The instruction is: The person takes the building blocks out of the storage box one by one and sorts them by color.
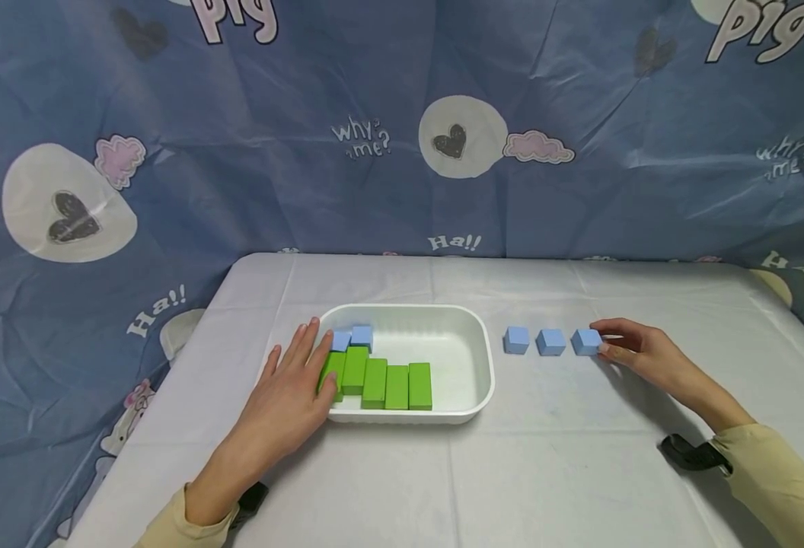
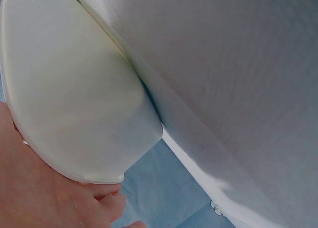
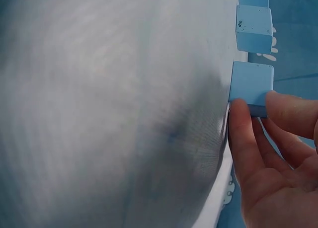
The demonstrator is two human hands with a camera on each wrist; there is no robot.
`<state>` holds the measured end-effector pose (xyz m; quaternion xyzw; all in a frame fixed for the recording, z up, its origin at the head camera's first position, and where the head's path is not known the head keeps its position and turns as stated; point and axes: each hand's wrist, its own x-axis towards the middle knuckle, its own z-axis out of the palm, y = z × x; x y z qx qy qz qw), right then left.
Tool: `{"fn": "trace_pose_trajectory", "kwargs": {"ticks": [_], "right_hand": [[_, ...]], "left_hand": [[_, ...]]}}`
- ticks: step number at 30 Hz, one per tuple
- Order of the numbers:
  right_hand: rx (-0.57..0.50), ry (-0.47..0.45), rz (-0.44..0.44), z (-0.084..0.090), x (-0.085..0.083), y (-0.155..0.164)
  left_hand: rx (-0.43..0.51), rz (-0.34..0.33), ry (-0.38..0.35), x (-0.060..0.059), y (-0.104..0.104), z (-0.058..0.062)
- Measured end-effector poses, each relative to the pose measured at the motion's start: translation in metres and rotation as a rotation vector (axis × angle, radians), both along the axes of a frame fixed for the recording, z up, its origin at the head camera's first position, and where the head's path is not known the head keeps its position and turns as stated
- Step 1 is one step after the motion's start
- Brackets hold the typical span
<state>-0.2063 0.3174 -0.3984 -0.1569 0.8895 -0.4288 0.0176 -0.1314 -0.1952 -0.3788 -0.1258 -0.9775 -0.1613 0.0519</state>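
My right hand (image 1: 649,356) pinches a light blue cube (image 1: 586,342) between thumb and fingers, at the right end of a row. Two more blue cubes, a middle one (image 1: 551,342) and a left one (image 1: 516,340), stand beside it. In the right wrist view, the thumb and a fingertip press the near end of the held cube (image 3: 251,83). Over the left rim of a white tray (image 1: 458,365), my left hand (image 1: 292,399) lies with its fingers straight and spread. Several green blocks (image 1: 397,387) and two blue cubes (image 1: 362,337) are in the tray, partly hidden by this hand.
A white cloth (image 1: 532,479) covers the table. Behind it hangs a blue printed curtain (image 1: 374,198). The left wrist view mostly shows the tray's outer wall (image 2: 84,99). A dark strap (image 1: 697,454) is on my right wrist.
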Motion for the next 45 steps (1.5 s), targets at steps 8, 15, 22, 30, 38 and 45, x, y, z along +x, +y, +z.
{"fn": "trace_pose_trajectory", "kwargs": {"ticks": [8,15,22,30,38,45], "right_hand": [[0.001,0.027,0.007,0.005,0.002,0.001],[-0.049,0.117,-0.073,0.015,0.003,0.002],[-0.157,0.132,-0.076,0.029,0.003,-0.015],[-0.153,0.174,-0.099,0.045,0.002,-0.039],[-0.290,0.152,-0.004,0.062,-0.003,-0.068],[-0.344,0.154,0.078,0.071,-0.008,-0.094]], "left_hand": [[0.009,0.000,0.001,0.000,0.000,-0.001],[0.007,0.000,0.008,0.000,0.000,0.000],[0.005,0.000,0.011,0.000,-0.001,0.000],[0.012,-0.001,0.011,0.001,-0.001,0.000],[0.011,0.000,0.009,0.001,-0.001,0.000],[0.010,0.001,0.002,0.000,0.000,-0.001]]}}
